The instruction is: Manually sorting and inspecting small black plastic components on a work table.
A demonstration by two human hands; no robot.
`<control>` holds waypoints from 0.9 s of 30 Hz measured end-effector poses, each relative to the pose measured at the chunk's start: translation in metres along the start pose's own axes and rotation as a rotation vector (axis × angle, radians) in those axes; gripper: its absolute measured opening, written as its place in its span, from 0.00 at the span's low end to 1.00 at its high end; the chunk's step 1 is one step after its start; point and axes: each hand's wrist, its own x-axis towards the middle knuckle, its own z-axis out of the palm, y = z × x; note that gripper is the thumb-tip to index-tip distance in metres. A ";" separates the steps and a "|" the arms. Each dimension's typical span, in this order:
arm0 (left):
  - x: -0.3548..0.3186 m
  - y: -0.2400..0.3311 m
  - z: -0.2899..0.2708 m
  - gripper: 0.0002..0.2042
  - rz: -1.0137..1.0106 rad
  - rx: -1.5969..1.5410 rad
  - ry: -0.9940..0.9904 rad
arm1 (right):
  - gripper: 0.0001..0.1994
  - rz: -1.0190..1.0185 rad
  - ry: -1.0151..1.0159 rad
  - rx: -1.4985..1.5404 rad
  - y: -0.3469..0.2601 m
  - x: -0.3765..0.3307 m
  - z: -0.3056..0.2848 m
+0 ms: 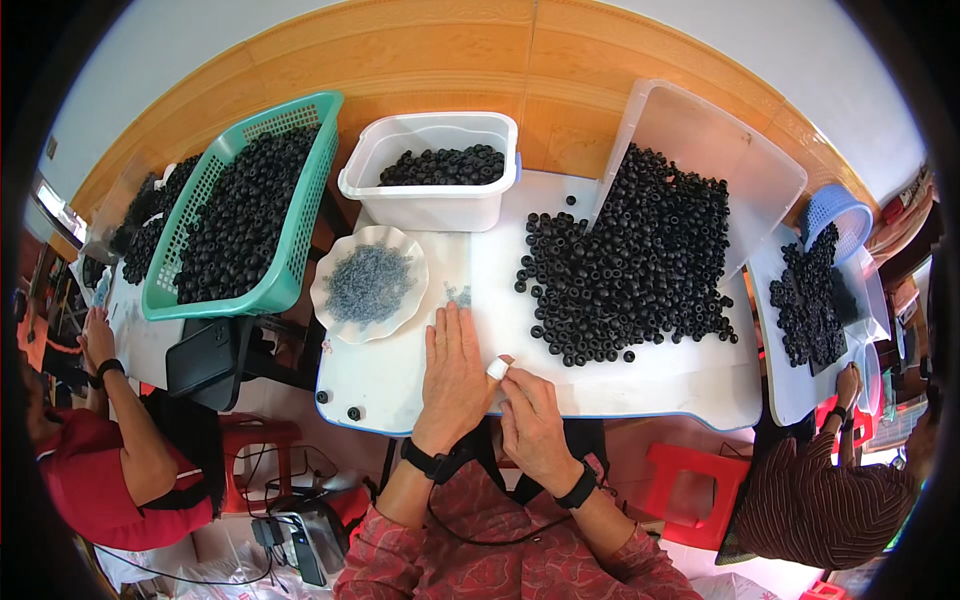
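My left hand (452, 370) lies flat on the white table (400, 385), fingers stretched out. Its fingertips reach a few small translucent grey pieces (459, 295). Beside it my right hand (537, 425) has its fingers curled close to the left thumb, where a white wrap or cap (497, 368) shows. Whether the right fingers hold anything is hidden. A scalloped white dish (322, 290) with a heap of the same small pieces stands left of my left hand. To the right spreads a large pile of black ring-like parts (635, 275) with holes.
A white tub (430, 208) and a green basket (270, 285), both with black parts, stand behind and left. A tipped clear bin (725, 150) leans over the pile. Co-workers (110, 460) (830, 500) sit on either side. A red stool (690, 495) is at right.
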 end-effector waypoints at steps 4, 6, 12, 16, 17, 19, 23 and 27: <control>0.003 0.004 0.000 0.35 0.044 -0.094 -0.022 | 0.18 0.017 0.024 0.007 -0.001 0.000 0.001; 0.006 0.006 -0.003 0.34 0.057 -0.112 -0.036 | 0.19 0.009 0.032 -0.001 -0.001 0.001 0.001; 0.014 0.014 -0.003 0.29 0.132 -0.196 -0.038 | 0.18 0.012 0.063 0.009 0.004 0.000 0.004; 0.022 0.020 -0.009 0.25 0.195 -0.301 -0.055 | 0.17 0.020 0.078 0.022 0.009 -0.002 0.006; 0.024 0.019 -0.011 0.25 0.199 -0.300 -0.049 | 0.17 0.014 0.082 0.020 0.008 -0.001 0.005; 0.026 0.015 -0.014 0.25 0.187 -0.383 -0.017 | 0.17 0.006 0.070 0.031 0.004 0.001 0.002; 0.040 -0.003 -0.006 0.26 0.138 -0.351 0.048 | 0.18 0.037 0.075 0.050 0.004 -0.002 0.001; 0.051 -0.024 0.006 0.31 0.079 -0.195 0.039 | 0.19 0.026 0.067 0.055 0.002 -0.003 0.001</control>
